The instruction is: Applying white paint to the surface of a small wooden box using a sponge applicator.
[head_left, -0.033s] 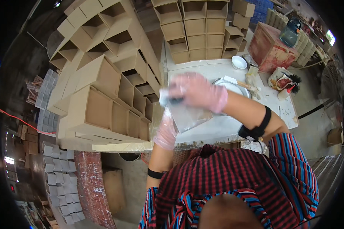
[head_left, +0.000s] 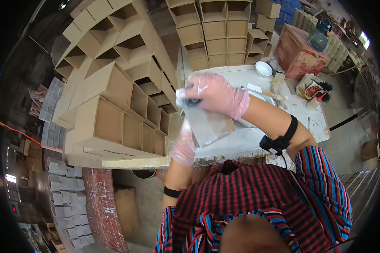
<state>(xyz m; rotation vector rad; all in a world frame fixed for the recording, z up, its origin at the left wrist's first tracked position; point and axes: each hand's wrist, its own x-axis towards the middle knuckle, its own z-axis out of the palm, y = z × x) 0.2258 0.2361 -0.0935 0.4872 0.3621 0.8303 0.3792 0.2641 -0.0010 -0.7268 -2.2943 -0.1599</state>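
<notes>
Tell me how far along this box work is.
Done, it seems: stacks of open brown boxes fill the worktable's left and far side. In hand: the left hand holds a grey panel from below while the right hand presses on its top. What remains can't be judged.

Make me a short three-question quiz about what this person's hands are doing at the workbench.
1. True or false: both hands wear thin pink gloves.
2. Which hand presses on top of the grey flat panel? A) left B) right
3. What stands stacked left of the white table?

Key
1. True: left hand and right hand are gloved.
2. B; the left supports it from below.
3. Open brown boxes.
</notes>
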